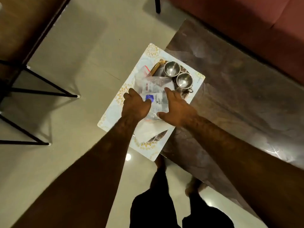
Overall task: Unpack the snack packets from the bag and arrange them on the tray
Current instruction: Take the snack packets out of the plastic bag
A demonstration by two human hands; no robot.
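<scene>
A clear plastic bag [155, 89] with printed text and a blue patch lies over a round brown tray [156, 67] on a pale patterned placemat [115, 112]. My left hand [135, 106] grips the bag's left side, thumb curled over the blue patch. My right hand [176, 110] holds the bag's right side, with the forefinger stretched along it and the thumb at its near edge. Another clear packet with a red strip [145, 70] lies beyond the bag. The bag's contents are too blurred to make out.
Two steel cups [171, 68] [184, 80] stand on the tray's far right part. The placemat overhangs the left edge of a dark wooden table [230, 96]. A black-legged stand [32, 89] is on the tiled floor at left. A red sofa [246, 22] runs behind the table.
</scene>
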